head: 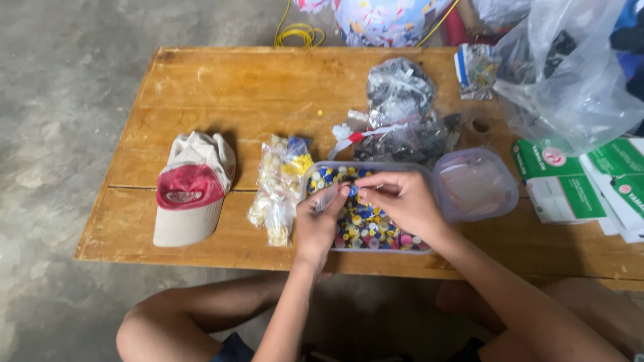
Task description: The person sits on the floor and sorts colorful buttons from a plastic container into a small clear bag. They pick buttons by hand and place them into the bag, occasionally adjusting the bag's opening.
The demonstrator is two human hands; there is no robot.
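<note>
Hands meet over a clear plastic tray (315, 175) at the near edge of the wooden surface (221, 94): the left hand (317, 221) and the right hand (400, 199) are drawn close together, fingertips pinching a small blue piece (353, 191) between them, with what looks like a small clear bag (327, 199) held at the left fingers, though that is hard to make out. The piece sits just above the tray, which is filled with many small round coloured pieces (365, 224), blue, yellow, white and pink. Judging by how things lie, the sorting or bagging is partly along: just left of the tray lies a clear packet (276, 191) already filled with pale and yellow pieces, while the tray still looks well stocked. Touching the tray on its right is its clear lid (475, 184), lying flat. Behind the tray sit knotted clear bags of dark pieces (400, 110), one tied with a red and white strip. Well apart to the left rests a red and cream cap (191, 191). At the right edge lie flat green and white cartons (570, 177) with a round red mark, partly under a large crumpled clear bag (570, 74). A small printed packet (477, 67) lies at the far right corner.
</note>
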